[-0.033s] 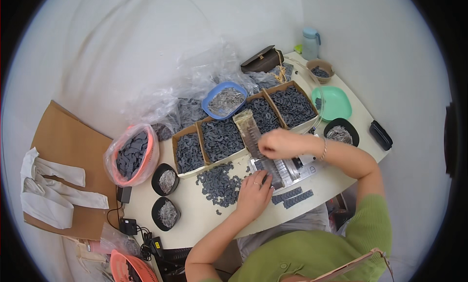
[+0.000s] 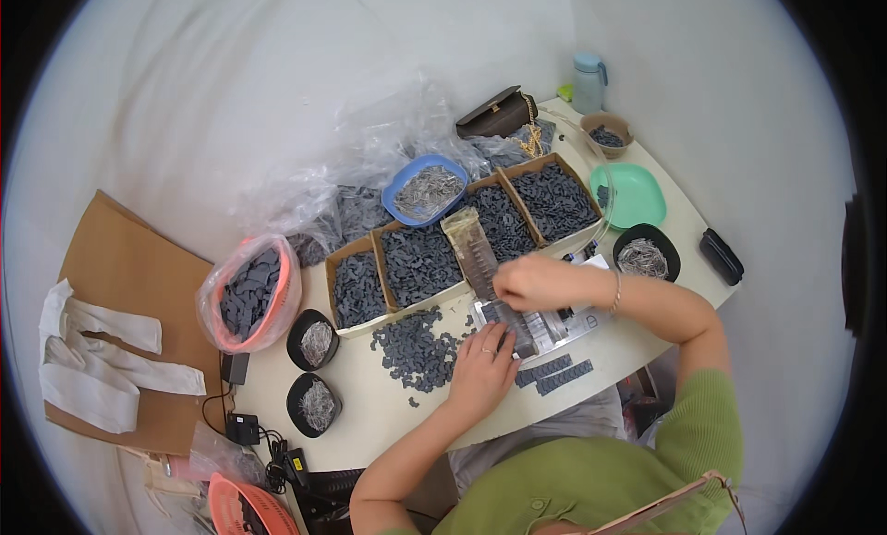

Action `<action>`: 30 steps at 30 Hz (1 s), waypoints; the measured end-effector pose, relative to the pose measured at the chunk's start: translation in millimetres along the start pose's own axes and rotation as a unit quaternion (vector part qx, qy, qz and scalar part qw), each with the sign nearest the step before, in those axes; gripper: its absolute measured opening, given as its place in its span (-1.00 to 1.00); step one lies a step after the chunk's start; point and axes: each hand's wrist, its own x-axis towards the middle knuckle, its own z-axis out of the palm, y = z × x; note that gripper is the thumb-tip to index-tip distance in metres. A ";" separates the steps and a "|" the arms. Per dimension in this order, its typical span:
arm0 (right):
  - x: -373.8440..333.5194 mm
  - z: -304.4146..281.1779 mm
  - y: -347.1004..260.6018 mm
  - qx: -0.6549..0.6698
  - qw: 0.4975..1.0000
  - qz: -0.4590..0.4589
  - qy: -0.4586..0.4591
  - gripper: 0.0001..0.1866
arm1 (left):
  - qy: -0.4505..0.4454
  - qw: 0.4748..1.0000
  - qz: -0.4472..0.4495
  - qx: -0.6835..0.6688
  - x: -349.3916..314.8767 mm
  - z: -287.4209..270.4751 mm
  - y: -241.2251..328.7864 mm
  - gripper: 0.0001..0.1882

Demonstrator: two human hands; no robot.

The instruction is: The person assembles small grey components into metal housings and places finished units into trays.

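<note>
Palm down, resting left hand (image 2: 485, 361), fingers parted, against slotted jig (image 2: 479, 261). Holding right hand (image 2: 536, 284) bunched over its middle, along an axis running forward-left from there, hiding any grip.

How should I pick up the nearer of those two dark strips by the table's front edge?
Probably pinch the nearer strip by its long edges close to its right end, coming from above and the right. It lies flat and slender, and that end reaches past the farther strip, leaving more room; toward the left, the two lie close together.
</note>
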 end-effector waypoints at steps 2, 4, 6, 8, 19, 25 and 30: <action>-13.4 13.2 -12.7 -0.077 0.997 -0.008 0.015 -0.88 | -0.023 0.999 -0.024 0.005 -6.4 1.9 6.2 -0.49; -21.1 26.4 -17.7 -0.138 0.989 -0.018 0.040 -0.88 | -0.036 0.998 -0.039 0.018 -8.0 4.3 11.4 -0.45; -22.3 29.9 -24.2 -0.155 0.986 -0.032 0.050 -0.88 | -0.032 0.997 -0.047 0.044 -8.5 2.4 18.7 -0.44; -24.4 34.6 -27.5 -0.169 0.983 -0.042 0.060 -0.86 | -0.025 0.998 -0.053 0.036 -7.5 2.6 20.4 -0.43; -47.4 26.0 -25.5 -0.146 0.983 -0.014 0.109 -0.69 | -0.020 0.996 -0.075 0.036 -3.9 6.2 -5.3 -0.30; -52.1 30.3 -32.0 -0.194 0.978 -0.005 0.074 -0.62 | -0.048 0.993 -0.053 0.093 -4.9 6.6 -5.6 -0.22; -61.1 28.9 -44.6 -0.221 0.972 -0.024 0.079 -0.62 | -0.070 0.990 -0.038 0.113 -8.8 -0.7 -12.5 -0.20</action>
